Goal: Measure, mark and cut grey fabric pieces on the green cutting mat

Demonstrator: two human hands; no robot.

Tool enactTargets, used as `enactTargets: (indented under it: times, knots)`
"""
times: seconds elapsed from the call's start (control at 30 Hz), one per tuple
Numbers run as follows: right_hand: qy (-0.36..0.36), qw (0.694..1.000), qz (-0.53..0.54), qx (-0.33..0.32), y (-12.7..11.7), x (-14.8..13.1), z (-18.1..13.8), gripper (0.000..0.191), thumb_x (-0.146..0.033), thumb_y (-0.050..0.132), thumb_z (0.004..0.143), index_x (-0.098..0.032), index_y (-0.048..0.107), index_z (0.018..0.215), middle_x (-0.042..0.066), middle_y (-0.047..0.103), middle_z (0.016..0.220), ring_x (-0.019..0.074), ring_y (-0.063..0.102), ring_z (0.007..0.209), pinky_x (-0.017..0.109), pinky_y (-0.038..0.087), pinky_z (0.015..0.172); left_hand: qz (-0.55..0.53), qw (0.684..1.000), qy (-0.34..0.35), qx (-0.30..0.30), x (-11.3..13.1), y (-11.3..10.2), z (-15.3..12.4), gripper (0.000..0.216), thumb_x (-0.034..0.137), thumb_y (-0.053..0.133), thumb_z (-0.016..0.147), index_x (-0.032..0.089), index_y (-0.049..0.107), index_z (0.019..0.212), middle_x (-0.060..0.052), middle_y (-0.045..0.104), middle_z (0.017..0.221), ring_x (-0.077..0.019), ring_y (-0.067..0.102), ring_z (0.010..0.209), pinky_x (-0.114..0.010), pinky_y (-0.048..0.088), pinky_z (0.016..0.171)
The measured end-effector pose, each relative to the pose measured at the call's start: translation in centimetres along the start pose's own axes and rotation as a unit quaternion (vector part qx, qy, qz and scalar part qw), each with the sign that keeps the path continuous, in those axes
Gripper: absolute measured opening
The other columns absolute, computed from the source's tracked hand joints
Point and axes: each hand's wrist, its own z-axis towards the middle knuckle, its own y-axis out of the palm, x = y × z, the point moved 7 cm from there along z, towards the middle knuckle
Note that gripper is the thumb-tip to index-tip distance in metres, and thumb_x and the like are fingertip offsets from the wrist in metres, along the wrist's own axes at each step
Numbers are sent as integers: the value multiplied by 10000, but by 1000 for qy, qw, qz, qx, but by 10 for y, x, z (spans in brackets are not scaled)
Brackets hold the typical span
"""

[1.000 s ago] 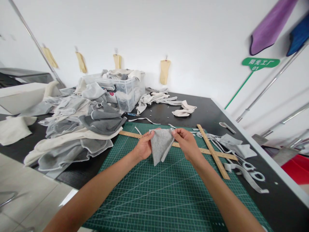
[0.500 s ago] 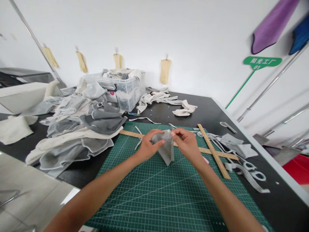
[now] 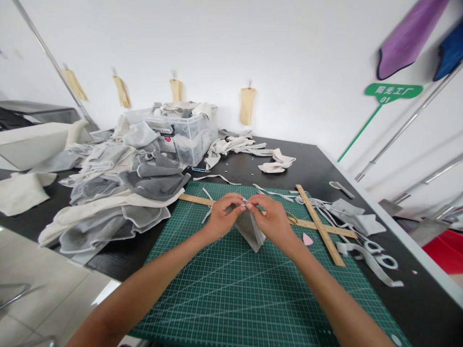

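Note:
A small piece of grey fabric (image 3: 249,230) hangs between my hands, its pointed lower end just above the green cutting mat (image 3: 231,289). My left hand (image 3: 226,214) pinches its top edge between thumb and fingertips. Right beside it, my right hand (image 3: 267,214) pinches the same edge, and the fingertips of both hands nearly meet. Behind my hands a wooden ruler (image 3: 197,199) lies across the mat, and a second wooden ruler (image 3: 320,224) crosses it on the right. A pink triangular piece of chalk or similar (image 3: 307,239) lies near my right wrist, with gold scissor-like handles (image 3: 291,218) partly hidden behind my hand.
On the left lies a big heap of grey and cream fabric (image 3: 115,193). Behind it stands a clear plastic box (image 3: 195,140) full of cloth. White-handled scissors (image 3: 385,261) and fabric strips (image 3: 372,262) lie at the right. More cream scraps (image 3: 278,162) rest on the black table (image 3: 307,164).
My right hand has moved slightly left and down, bringing both hands' fingertips together at the fabric's top edge. The fabric has tilted a little, and the pink piece and gold handles are more exposed.

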Motion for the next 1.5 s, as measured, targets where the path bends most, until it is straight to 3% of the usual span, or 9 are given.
enactTargets:
  times: [0.2, 0.47, 0.67, 0.83, 1.13, 1.27, 1.37, 1.43, 1.5]
  knots:
    - [3, 1000, -8, 9, 3, -2, -1, 117, -197, 610, 920, -246, 694, 855, 42, 733, 905, 218, 669, 874, 342, 503, 815, -36, 997, -64, 11, -18, -1, -3, 177, 370, 759, 825, 194, 748, 839, -68, 725, 889, -185, 642, 811, -298, 484, 766]
    - [-14, 1000, -18, -22, 10, -6, -4, 186, -160, 523, 957, -246, 688, 950, 51, 735, 973, 222, 665, 930, 350, 493, 848, -56, 995, -79, 24, -22, -2, -2, 223, 374, 788, 791, 172, 697, 768, -54, 701, 835, -167, 630, 780, -277, 484, 736]
    - [-1, 998, -61, -17, 10, -2, -6, 164, -193, 520, 976, -241, 672, 1014, 58, 737, 998, 239, 647, 958, 362, 462, 873, -122, 986, -114, 9, -32, 3, -2, 401, 359, 809, 778, 208, 694, 1131, -20, 698, 835, -145, 625, 757, -256, 482, 721]
    - [-12, 997, -74, -16, 9, -4, -5, 156, -179, 518, 977, -243, 660, 966, 41, 728, 934, 230, 639, 907, 368, 439, 885, -95, 988, -118, -22, -34, 6, -2, 257, 397, 787, 795, 167, 767, 908, -61, 734, 894, -177, 650, 823, -282, 494, 779]
    - [53, 998, -33, -31, 16, 2, -7, 149, -193, 558, 945, -229, 624, 1073, 47, 722, 996, 214, 648, 929, 345, 454, 846, -79, 991, -111, -1, -29, 4, -1, 254, 412, 765, 819, 163, 719, 828, -33, 692, 787, -145, 606, 724, -254, 467, 690]
    - [144, 988, -13, -48, 29, 17, -15, 503, -296, 760, 786, -221, 550, 1237, 22, 690, 943, 207, 635, 840, 321, 453, 754, -65, 992, -108, -1, -30, 0, 0, 281, 432, 758, 821, 162, 682, 816, -15, 656, 758, -125, 570, 678, -240, 446, 647]
    - [156, 986, -22, -57, 37, 23, -18, 146, -282, 683, 829, -208, 604, 927, -17, 606, 766, 169, 548, 710, 287, 370, 646, -22, 996, -83, -37, -29, 1, 1, 274, 433, 708, 866, 166, 659, 832, -7, 628, 755, -121, 554, 679, -237, 430, 634]
    - [155, 986, 12, -63, 42, 26, -18, 186, -298, 613, 869, -209, 531, 727, -32, 521, 674, 152, 479, 656, 282, 324, 609, 12, 997, -58, -48, -26, 0, 2, 260, 424, 672, 895, 171, 638, 841, -6, 620, 765, -126, 555, 702, -239, 429, 649]
    - [168, 980, 80, -68, 44, 30, -17, 260, -345, 571, 891, -212, 499, 679, -39, 469, 643, 146, 441, 633, 279, 316, 593, 35, 997, -47, -41, -25, -1, 3, 252, 420, 648, 910, 177, 617, 847, 0, 605, 757, -126, 542, 702, -238, 420, 649]
